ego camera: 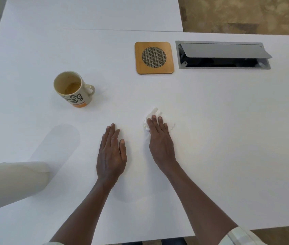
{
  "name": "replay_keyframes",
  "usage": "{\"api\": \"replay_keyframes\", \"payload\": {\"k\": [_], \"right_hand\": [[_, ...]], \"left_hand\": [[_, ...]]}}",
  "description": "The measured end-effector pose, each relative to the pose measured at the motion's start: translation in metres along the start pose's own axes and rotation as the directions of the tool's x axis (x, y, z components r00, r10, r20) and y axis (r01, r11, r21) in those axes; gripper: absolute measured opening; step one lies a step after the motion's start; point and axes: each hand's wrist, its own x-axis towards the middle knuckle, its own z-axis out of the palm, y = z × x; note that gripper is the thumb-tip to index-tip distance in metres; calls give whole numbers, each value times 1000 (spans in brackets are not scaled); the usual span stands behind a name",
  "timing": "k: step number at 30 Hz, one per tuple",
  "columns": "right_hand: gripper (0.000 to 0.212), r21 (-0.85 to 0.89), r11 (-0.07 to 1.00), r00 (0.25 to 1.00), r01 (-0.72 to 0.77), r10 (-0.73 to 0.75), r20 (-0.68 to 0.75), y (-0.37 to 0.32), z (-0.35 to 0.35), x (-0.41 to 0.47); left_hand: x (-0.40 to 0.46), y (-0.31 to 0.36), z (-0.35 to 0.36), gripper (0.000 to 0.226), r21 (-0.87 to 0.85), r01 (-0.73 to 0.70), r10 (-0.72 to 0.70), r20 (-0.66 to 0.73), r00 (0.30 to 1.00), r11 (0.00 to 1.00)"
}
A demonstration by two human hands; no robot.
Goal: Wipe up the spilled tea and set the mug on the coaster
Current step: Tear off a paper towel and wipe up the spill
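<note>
Straight fingers of the right hand (159,138) press flat on a crumpled white tissue (153,115) lying on the white table (228,121), its edges showing beyond the fingertips. Beside it the left hand (111,152) rests palm down on the bare tabletop, fingers together and extended, holding nothing. Off to the left and well apart from both hands stands the mug (73,89), upright with some tea inside. Farther back sits the wooden coaster (154,58), just beside a metal cable hatch (223,54) with its lid raised
</note>
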Motion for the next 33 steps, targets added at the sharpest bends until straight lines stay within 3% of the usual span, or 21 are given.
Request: {"api": "replay_keyframes", "payload": {"k": [3, 8, 12, 16, 20, 27, 30, 33], "right_hand": [[58, 18, 1000, 999, -21, 20, 26, -9, 2, 13], [59, 29, 982, 975, 185, -187, 123, -27, 9, -18], [60, -39, 961, 954, 273, -265, 140, 2, -5, -41], [58, -154, 971, 978, 180, -160, 134, 34, -23, -11], [58, -82, 994, 991, 70, -60, 124, 20, -23, 35], [68, -53, 924, 893, 378, -349, 282, -39, 16, -16], [70, -6, 911, 872, 412, -392, 295, -22, 3, -57], [67, -44, 930, 901, 364, -340, 268, 10, -21, -65]], "left_hand": [[1, 1, 0, 47, 16, -13, 13, 3, 1000, 1000], [1, 2, -1, 51, 2, 39, -39, -10, 999, 999], [2, 2, -2, 51, -6, 82, -82, -32, 996, 997], [2, 2, -1, 51, 4, 81, -81, -16, 997, 997], [3, 1, 1, 51, 24, 81, -81, -7, 997, 996], [4, 1, 1, 54, -52, 114, -115, -6, 993, 992], [5, 4, -4, 52, -99, 130, -130, 7, 991, 987], [0, -5, -12, 50, -63, 107, -106, 16, 994, 992]]}}
